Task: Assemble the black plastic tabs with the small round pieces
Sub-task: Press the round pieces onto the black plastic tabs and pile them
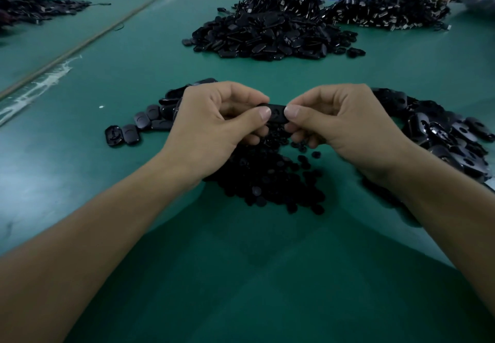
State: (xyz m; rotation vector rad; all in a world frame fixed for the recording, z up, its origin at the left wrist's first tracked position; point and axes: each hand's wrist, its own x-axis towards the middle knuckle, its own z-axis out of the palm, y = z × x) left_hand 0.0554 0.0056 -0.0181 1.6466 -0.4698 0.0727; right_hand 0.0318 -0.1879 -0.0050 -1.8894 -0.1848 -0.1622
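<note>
One black plastic tab (277, 113), a glossy rounded oblong, sits level in the grip, pinched at its ends by the left hand (214, 128) and the right hand (348, 131). Just under the grip lies a loose heap of small round pieces (267, 179), dull black. A few loose tabs (144, 125) lie flat left of the grip, and a bigger tab pile (450, 141) spreads to its right.

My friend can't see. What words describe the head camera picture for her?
A left hand and a right hand pinch one flat black plastic tab between them, above a heap of small round black pieces on a green table. More black tabs lie to both sides, and bigger black piles sit behind.
</note>
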